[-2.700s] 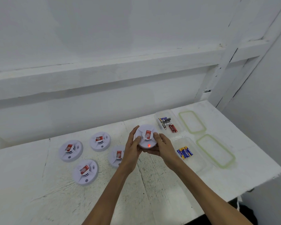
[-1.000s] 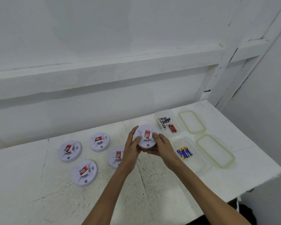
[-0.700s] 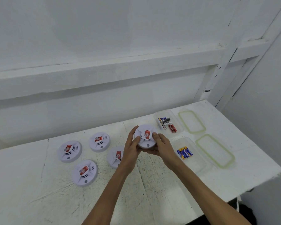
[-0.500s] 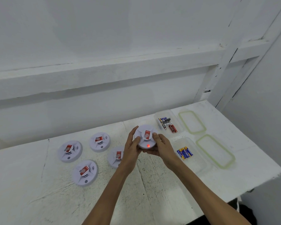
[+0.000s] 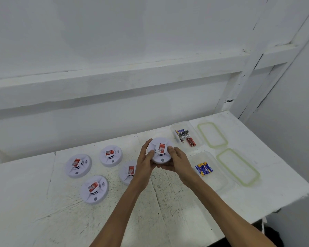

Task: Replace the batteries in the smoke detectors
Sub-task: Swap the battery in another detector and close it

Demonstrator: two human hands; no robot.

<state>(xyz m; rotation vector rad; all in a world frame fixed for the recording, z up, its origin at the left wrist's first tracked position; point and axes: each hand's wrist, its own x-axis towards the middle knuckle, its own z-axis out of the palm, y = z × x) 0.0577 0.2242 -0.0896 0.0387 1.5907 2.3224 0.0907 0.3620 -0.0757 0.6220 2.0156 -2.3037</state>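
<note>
Both hands are raised a little off the table [image 5: 168, 211], closed round one smoke detector [image 5: 160, 150] between them. The left hand [image 5: 146, 162] curls round its left rim with the thumb laid on the face. The right hand [image 5: 177, 162] cups it from below and from the right, thumb pressed on the right edge.

The detector is a round white disc, so it has no long axis of its own. Its face is turned up and tipped toward the person. The red label [image 5: 162, 147] on the raised centre runs lengthways away from them, and a small grey dot sits at the near edge.

Just behind the left wrist lies a second detector [image 5: 128, 172], half hidden. Three more lie face up farther to the left: a far one [image 5: 111, 155], an outer one [image 5: 78, 165] and a near one [image 5: 94, 189].

To the right of the right hand is a clear tub [image 5: 212, 182] holding blue-and-yellow batteries [image 5: 204, 168]. Beyond the hands on that side, another tub [image 5: 194, 129] holds mixed batteries [image 5: 185, 137]. Two green-rimmed lids lie farther right, the far lid [image 5: 212, 134] and the near lid [image 5: 238, 166].
</note>
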